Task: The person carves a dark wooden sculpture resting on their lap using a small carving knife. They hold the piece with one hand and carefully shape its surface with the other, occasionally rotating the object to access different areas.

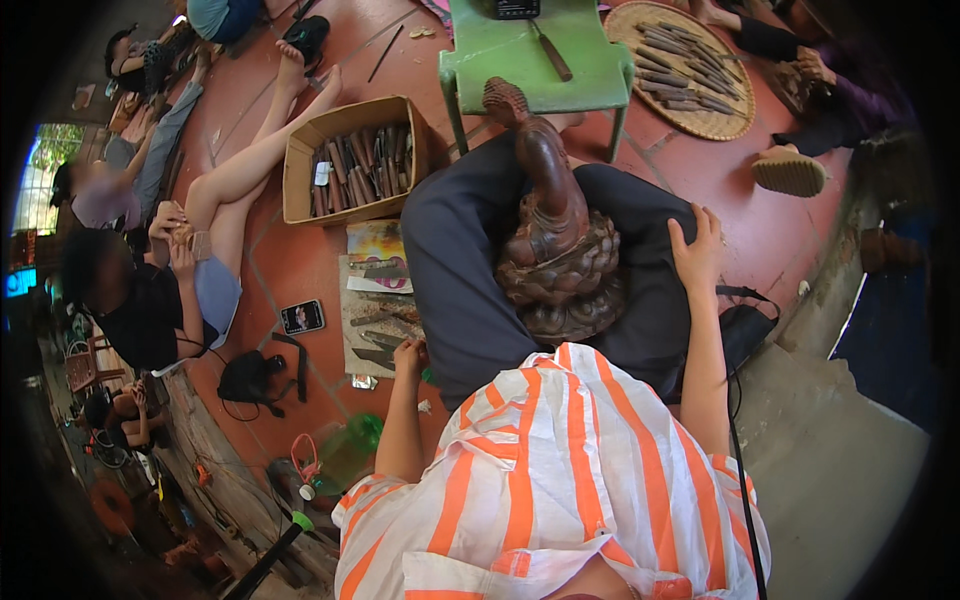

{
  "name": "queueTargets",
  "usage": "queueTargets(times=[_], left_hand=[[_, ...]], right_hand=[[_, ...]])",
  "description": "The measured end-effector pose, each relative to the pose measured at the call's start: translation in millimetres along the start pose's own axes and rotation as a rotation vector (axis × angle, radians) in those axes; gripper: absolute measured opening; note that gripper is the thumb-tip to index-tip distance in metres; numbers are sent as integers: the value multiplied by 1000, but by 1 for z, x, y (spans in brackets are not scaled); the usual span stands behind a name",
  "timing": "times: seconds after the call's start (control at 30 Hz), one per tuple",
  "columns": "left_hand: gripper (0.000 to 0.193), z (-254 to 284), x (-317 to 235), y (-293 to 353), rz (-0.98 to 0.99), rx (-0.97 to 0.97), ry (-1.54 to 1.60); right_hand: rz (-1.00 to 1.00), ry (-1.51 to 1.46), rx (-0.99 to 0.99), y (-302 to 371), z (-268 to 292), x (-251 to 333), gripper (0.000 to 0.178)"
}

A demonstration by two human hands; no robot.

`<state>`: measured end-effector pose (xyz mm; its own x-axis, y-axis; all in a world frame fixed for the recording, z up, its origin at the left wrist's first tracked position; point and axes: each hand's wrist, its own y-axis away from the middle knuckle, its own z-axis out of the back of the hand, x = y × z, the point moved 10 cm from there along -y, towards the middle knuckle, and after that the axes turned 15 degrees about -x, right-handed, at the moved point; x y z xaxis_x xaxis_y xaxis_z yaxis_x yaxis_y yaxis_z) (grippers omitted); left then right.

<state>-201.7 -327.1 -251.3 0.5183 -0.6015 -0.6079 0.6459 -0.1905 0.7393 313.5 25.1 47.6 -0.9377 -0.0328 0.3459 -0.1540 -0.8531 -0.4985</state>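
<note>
A dark brown carved wooden Buddha statue (560, 250) leans between my legs, its petalled base toward me and its head away. My right hand (699, 245) lies on my right knee with its fingers spread, holding nothing. Down by my left thigh, my left hand (408, 357) is closed beside several metal blades and carving tools (385, 335) on a pale mat (352, 310). What its fingers grip, if anything, is too small to make out.
A cardboard box (298, 190) of wooden-handled chisels stands front left. Ahead is a green plastic chair (500, 80) with a chisel on it. A round woven tray (740, 122) of tools lies far right. Left are a phone (302, 317), a black bag (252, 380) and seated people.
</note>
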Motion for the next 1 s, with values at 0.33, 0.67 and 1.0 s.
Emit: queueTargets(times=[0.33, 0.67, 1.0], left_hand=[[10, -13, -187, 140, -504, -7, -70], [11, -194, -236, 400, -1460, 725, -381], [3, -204, -190, 343, -1314, 641, -468]], right_hand=[[-43, -177, -1, 32, 30, 2, 52], [-363, -1287, 852, 99, 60, 108, 48], [-792, -1032, 598, 129, 59, 1, 32]])
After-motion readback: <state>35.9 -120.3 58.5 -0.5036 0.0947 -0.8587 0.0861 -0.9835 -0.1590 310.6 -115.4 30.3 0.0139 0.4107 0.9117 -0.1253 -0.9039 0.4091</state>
